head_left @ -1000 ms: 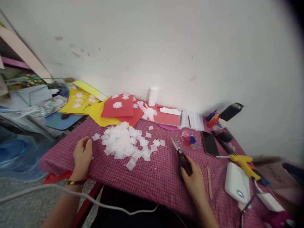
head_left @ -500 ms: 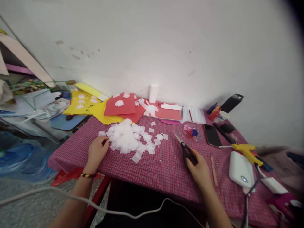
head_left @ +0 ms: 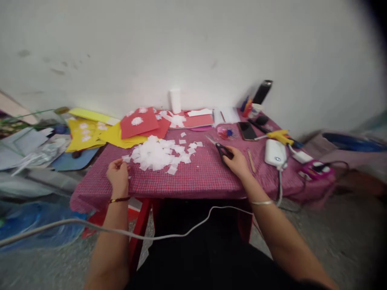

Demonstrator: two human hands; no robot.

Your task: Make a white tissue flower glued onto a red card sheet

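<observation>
Evidently for safety, right hand (head_left: 238, 162) grips scissors (head_left: 218, 145) by handles (head_left: 223, 153), blades (head_left: 211, 140) pointing away. Left hand (head_left: 118, 175) curled, contents unclear; paper squares (head_left: 154, 153) beside, seemingly for reach.

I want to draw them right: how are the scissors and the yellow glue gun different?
The scissors have black handles; the glue gun is yellow. The right hand holds the scissors, while the glue gun lies untouched. Both are over the checked tablecloth.

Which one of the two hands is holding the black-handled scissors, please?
The right hand: its fingers are around the handles of the scissors. The left hand is instead beside the pile of white paper pieces.
</observation>
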